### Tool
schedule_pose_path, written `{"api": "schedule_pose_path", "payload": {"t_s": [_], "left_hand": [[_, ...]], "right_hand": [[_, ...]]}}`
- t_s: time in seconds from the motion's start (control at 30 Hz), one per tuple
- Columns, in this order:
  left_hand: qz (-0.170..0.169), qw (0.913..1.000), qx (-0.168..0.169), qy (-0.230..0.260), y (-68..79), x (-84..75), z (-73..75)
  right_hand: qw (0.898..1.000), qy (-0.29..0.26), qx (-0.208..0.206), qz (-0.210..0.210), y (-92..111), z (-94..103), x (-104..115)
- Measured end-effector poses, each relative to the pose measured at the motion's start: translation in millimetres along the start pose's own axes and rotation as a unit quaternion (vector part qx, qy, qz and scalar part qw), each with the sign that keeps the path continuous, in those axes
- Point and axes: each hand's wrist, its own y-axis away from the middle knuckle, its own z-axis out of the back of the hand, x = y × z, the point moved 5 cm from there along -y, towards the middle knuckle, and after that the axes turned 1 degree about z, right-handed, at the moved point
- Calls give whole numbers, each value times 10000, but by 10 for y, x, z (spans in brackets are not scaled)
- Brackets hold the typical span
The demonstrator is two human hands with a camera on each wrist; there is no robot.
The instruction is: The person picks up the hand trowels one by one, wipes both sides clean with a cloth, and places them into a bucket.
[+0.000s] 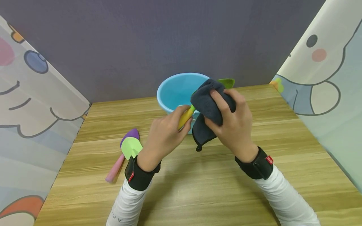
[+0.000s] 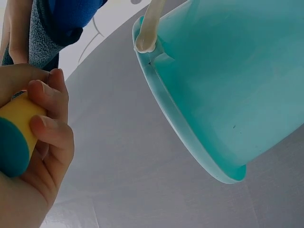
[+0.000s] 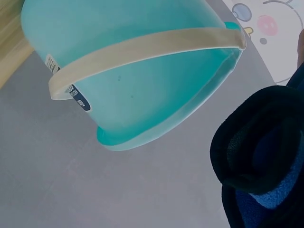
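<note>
My left hand (image 1: 168, 131) grips the yellow handle (image 1: 185, 118) of a toy sand tool. The tool's green head (image 1: 227, 83) sticks out past a dark blue-grey cloth (image 1: 207, 100), which hides its middle, so its exact kind is unclear. Fingers of my right hand (image 1: 234, 122) curl round the bunched cloth, and one corner of it hangs down. In the left wrist view, the handle's teal end (image 2: 12, 147) shows in the left palm. Behind both hands stands a light blue bucket (image 1: 176, 91); its white carry handle (image 3: 147, 45) shows in the right wrist view.
Left of my left wrist, a light green toy shovel (image 1: 131, 147) lies over a purple one (image 1: 131, 134); a pink handle (image 1: 115, 169) extends below them. A grey panel (image 1: 141, 47) rises behind the wooden table (image 1: 203, 194), with cartoon-printed panels (image 1: 314, 69) at both sides.
</note>
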Motion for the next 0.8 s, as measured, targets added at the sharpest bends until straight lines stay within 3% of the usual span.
{"api": "schedule_pose_path", "payload": {"t_s": [0.8], "left_hand": [[51, 9999, 113, 6, 12, 19, -10]], "right_hand": [[9982, 152, -374, -439, -37, 63, -153]]}}
